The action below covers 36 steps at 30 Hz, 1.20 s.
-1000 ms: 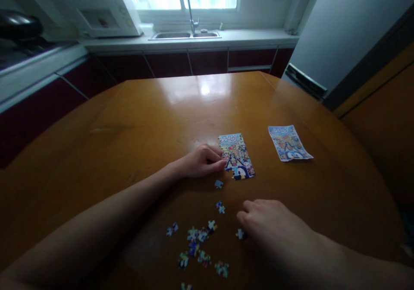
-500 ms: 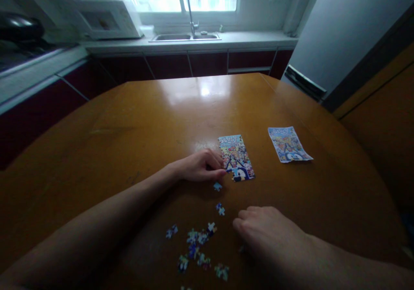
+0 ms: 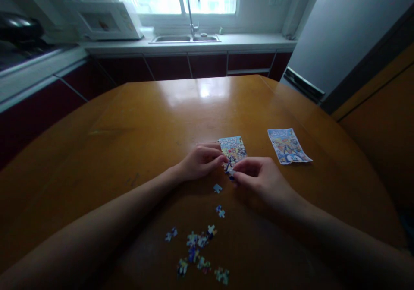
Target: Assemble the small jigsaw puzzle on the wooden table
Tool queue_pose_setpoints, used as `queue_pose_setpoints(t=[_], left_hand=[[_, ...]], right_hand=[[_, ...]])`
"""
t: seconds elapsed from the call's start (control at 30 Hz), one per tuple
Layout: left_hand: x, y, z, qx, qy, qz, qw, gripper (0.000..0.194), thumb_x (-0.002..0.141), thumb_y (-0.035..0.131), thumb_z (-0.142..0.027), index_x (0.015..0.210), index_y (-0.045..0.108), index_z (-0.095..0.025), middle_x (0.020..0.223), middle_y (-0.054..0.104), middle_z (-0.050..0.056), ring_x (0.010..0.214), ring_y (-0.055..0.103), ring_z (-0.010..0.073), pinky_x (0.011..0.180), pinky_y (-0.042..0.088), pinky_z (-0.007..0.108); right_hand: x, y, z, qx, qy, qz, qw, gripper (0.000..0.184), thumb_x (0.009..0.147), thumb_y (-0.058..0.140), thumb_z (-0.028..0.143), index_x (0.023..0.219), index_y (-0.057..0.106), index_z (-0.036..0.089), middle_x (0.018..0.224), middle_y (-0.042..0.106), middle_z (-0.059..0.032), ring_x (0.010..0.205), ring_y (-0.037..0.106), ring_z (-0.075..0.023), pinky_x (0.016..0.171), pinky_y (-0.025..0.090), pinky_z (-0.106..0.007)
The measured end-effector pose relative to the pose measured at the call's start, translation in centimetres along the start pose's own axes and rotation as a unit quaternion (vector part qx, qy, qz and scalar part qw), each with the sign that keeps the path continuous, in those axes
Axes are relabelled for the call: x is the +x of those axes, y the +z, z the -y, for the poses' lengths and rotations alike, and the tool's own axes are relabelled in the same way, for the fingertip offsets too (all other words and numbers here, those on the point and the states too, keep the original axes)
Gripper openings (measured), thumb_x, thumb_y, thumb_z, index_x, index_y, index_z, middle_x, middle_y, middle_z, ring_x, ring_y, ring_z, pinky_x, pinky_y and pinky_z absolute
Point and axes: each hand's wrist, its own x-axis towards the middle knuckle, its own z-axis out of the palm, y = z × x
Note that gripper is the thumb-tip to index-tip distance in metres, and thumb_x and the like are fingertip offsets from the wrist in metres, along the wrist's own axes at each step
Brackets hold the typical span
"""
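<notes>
A partly assembled jigsaw puzzle (image 3: 233,147) with a colourful cartoon picture lies on the wooden table (image 3: 155,121). My left hand (image 3: 202,162) rests along its left side, fingers loosely stretched and fingertips touching the edge. Between the thumb and fingertips of my right hand (image 3: 261,175) is a small puzzle piece (image 3: 231,173), at the puzzle's lower left part. That hand covers the lower right of the puzzle. A light blue loose piece (image 3: 217,188) lies just below the hands, and a pair of pieces (image 3: 220,211) sits nearer to me.
Several loose pieces (image 3: 197,249) are scattered at the near side of the table. A creased paper (image 3: 289,146) with the same picture lies to the right. Beyond the table are a sink (image 3: 173,39), a microwave (image 3: 103,20) and a fridge (image 3: 349,31).
My right hand has moved up and forward from the near table to the puzzle, with a piece now in its fingers. The left hand's thumb and fingers have shifted slightly at the puzzle's edge.
</notes>
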Motion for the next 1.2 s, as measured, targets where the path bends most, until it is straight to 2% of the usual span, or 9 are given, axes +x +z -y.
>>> queue_pose_setpoints(t=[0.2, 0.3, 0.4, 0.53, 0.67, 0.8, 0.87, 1.03, 1.2], left_hand=[[0.2, 0.4, -0.4, 0.057, 0.064, -0.065, 0.994, 0.008, 0.091, 0.065, -0.019, 0.092, 0.073, -0.017, 0.083, 0.072, 0.007, 0.079, 0.062, 0.016, 0.073, 0.051, 0.031], [0.3, 0.6, -0.4, 0.088, 0.083, -0.087, 0.989, 0.009, 0.087, 0.072, -0.027, 0.091, 0.072, -0.019, 0.086, 0.073, 0.006, 0.081, 0.062, 0.0162, 0.074, 0.051, 0.031], [0.2, 0.7, -0.4, 0.113, 0.101, -0.09, 0.984, 0.017, 0.083, 0.077, -0.033, 0.092, 0.072, -0.02, 0.09, 0.073, 0.005, 0.084, 0.063, 0.0163, 0.077, 0.052, 0.031], [0.2, 0.7, -0.5, 0.128, 0.113, -0.073, 0.983, 0.01, 0.086, 0.074, -0.028, 0.092, 0.071, -0.021, 0.094, 0.074, 0.005, 0.087, 0.063, 0.0158, 0.08, 0.052, 0.031], [0.2, 0.6, -0.6, 0.135, 0.124, -0.07, 0.981, 0.007, 0.086, 0.074, -0.021, 0.092, 0.071, -0.02, 0.095, 0.074, 0.004, 0.088, 0.062, 0.0157, 0.081, 0.053, 0.031], [0.2, 0.6, -0.4, 0.134, 0.132, -0.048, 0.981, 0.009, 0.085, 0.073, -0.018, 0.094, 0.071, -0.02, 0.093, 0.074, 0.004, 0.087, 0.062, 0.0152, 0.08, 0.052, 0.03], [0.1, 0.5, -0.2, 0.138, 0.129, -0.041, 0.981, 0.012, 0.084, 0.073, -0.019, 0.096, 0.072, -0.023, 0.092, 0.074, 0.003, 0.085, 0.061, 0.0154, 0.078, 0.052, 0.03], [0.1, 0.2, 0.0, 0.12, 0.123, 0.032, 0.985, 0.012, 0.084, 0.073, -0.021, 0.094, 0.076, -0.028, 0.088, 0.074, 0.002, 0.084, 0.059, 0.0161, 0.078, 0.051, 0.031], [0.1, 0.0, -0.1, 0.096, 0.105, 0.096, 0.985, 0.008, 0.086, 0.071, -0.022, 0.089, 0.077, -0.026, 0.086, 0.073, 0.004, 0.089, 0.06, 0.0181, 0.082, 0.051, 0.033]], right_hand=[[0.7, 0.2, -0.8, 0.08, -0.018, -0.049, 0.995, 0.03, 0.077, 0.075, 0.03, 0.102, 0.071, 0.014, 0.076, 0.074, -0.0051, 0.067, 0.069, -0.0169, 0.065, 0.056, -0.032], [1.1, 0.3, -1.1, 0.101, -0.02, -0.082, 0.991, 0.028, 0.075, 0.077, 0.034, 0.093, 0.07, 0.015, 0.078, 0.076, -0.0075, 0.071, 0.072, -0.0198, 0.063, 0.057, -0.032], [1.3, 0.3, -1.2, 0.101, -0.016, -0.098, 0.99, 0.025, 0.074, 0.078, 0.035, 0.082, 0.064, 0.016, 0.071, 0.074, -0.0065, 0.066, 0.072, -0.0198, 0.055, 0.053, -0.028], [1.4, 0.1, -1.3, 0.055, -0.019, -0.093, 0.994, 0.023, 0.078, 0.074, 0.036, 0.075, 0.064, 0.015, 0.066, 0.071, -0.0047, 0.054, 0.063, -0.0136, 0.051, 0.047, -0.026], [1.6, -0.3, -1.2, -0.009, -0.038, -0.089, 0.995, 0.021, 0.076, 0.074, 0.034, 0.071, 0.067, 0.014, 0.068, 0.069, -0.0042, 0.06, 0.059, -0.0133, 0.056, 0.044, -0.027], [1.7, -0.6, -1.0, -0.038, -0.022, -0.053, 0.998, 0.023, 0.077, 0.073, 0.036, 0.072, 0.068, 0.014, 0.066, 0.067, -0.0032, 0.06, 0.057, -0.0137, 0.057, 0.043, -0.027], [1.9, -0.8, -1.1, -0.067, -0.049, -0.055, 0.995, 0.027, 0.083, 0.068, 0.039, 0.072, 0.068, 0.015, 0.066, 0.066, -0.0033, 0.06, 0.056, -0.0138, 0.056, 0.041, -0.027], [3.0, -2.2, -2.5, -0.183, -0.147, -0.164, 0.958, 0.037, 0.096, 0.052, 0.04, 0.069, 0.065, 0.017, 0.064, 0.063, -0.0023, 0.058, 0.054, -0.014, 0.056, 0.036, -0.029], [4.2, -3.0, -3.7, -0.233, -0.155, -0.183, 0.942, 0.038, 0.097, 0.05, 0.038, 0.068, 0.063, 0.018, 0.062, 0.062, -0.0014, 0.058, 0.054, -0.0147, 0.057, 0.034, -0.029]])
